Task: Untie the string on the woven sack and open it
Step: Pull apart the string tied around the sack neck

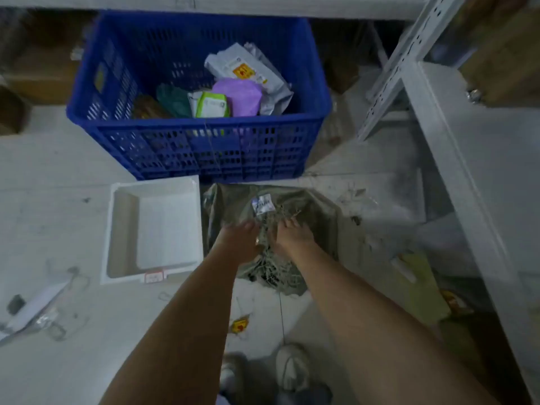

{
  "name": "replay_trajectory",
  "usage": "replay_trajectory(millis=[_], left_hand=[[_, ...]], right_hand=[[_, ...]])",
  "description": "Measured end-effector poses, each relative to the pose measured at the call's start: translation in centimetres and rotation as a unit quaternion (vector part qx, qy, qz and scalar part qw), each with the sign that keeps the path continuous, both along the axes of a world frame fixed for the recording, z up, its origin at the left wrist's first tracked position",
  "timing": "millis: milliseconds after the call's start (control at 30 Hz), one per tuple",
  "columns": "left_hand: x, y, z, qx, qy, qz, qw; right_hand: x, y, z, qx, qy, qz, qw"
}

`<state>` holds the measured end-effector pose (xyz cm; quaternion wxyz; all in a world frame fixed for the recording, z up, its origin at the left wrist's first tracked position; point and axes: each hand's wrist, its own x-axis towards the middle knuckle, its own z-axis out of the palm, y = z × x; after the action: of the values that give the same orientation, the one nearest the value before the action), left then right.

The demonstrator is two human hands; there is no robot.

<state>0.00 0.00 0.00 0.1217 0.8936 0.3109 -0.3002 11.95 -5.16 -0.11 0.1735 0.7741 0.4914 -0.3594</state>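
Observation:
A grey-green woven sack (pixel 318 217) stands on the floor just below the blue crate. Its gathered neck is bunched between my hands, with frayed pale string (pixel 270 264) hanging in a tangle beneath them. A small white and blue tag (pixel 263 203) sits on the sack top. My left hand (pixel 241 238) grips the left side of the bunched neck. My right hand (pixel 293 236) holds the right side, fingers curled into the strings. The knot itself is hidden between the two hands.
A blue plastic crate (pixel 204 153) with several parcels stands beyond the sack. A white open box (pixel 155 229) lies left of it. A grey metal shelf frame (pixel 455 159) runs along the right. Loose bags and scraps litter the floor; my shoes (pixel 292 369) are below.

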Motion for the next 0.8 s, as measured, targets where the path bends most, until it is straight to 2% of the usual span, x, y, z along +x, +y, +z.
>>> replay_trajectory(millis=[167, 367, 467, 533, 600, 667, 733, 767, 800], left_hand=[[1.7, 0.4, -5.7, 0.033, 0.014, -0.038, 0.999], [-0.3, 0.6, -10.6, 0.061, 0.046, -0.079, 0.994], [-0.6, 0.2, -12.1, 0.033, 0.035, -0.062, 0.997], [-0.2, -0.3, -12.8, 0.011, 0.020, -0.031, 0.999], [0.3, -0.6, -13.5, 0.010, -0.036, 0.029, 0.999], [0.6, -0.4, -14.0, 0.026, -0.125, 0.096, 0.987], [0.5, 0.0, -14.4, 0.034, -0.203, 0.138, 0.969], [0.3, 0.2, -14.7, 0.033, -0.229, 0.143, 0.962], [0.1, 0.3, -15.1, 0.025, -0.245, 0.142, 0.959]], right_hand=[[-0.7, 0.5, -5.9, 0.065, -0.013, -0.002, 0.998], [-0.5, -1.7, -10.7, 0.162, -0.030, -0.005, 0.986], [-0.2, -2.5, -11.9, 0.182, -0.013, -0.018, 0.983], [0.1, -2.9, -12.5, 0.210, 0.038, -0.045, 0.976], [0.6, -3.2, -13.1, 0.314, 0.095, -0.098, 0.939], [1.7, -3.6, -13.5, 0.451, 0.091, -0.197, 0.866], [4.2, -4.1, -14.4, 0.513, 0.061, -0.331, 0.790], [5.6, -4.5, -15.3, 0.504, 0.059, -0.373, 0.777], [6.9, -5.2, -16.3, 0.479, 0.071, -0.379, 0.789]])
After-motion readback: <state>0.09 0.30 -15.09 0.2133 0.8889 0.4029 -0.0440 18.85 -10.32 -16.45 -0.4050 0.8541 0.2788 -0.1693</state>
